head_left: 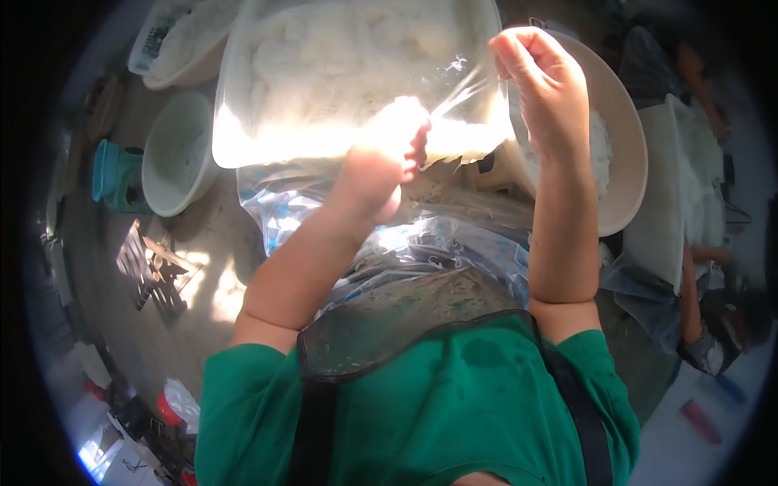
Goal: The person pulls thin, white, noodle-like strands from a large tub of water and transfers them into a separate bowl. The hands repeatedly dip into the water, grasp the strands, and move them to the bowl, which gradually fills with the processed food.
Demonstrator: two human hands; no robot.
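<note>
In front of me stands a large white rectangular tub [224,105], filled with a pale, fluffy-looking mass [340,49] whose fine structure is blurred. Thin translucent strands [468,93] stretch between my two hands above the tub's near right corner. My left hand [377,158] is closed at the lower end of the strands, over the near rim; strong sunlight washes out its fingers. Higher and to the right, my right hand [545,85] pinches the upper end between thumb and fingers.
A beige round basin [628,174] with white contents stands right of the tub. Another round basin [166,174] and a teal stool [105,170] are at left. Another person's arm [690,296] shows beside a white tub [668,202] at far right. A clear plastic apron [405,316] covers my front.
</note>
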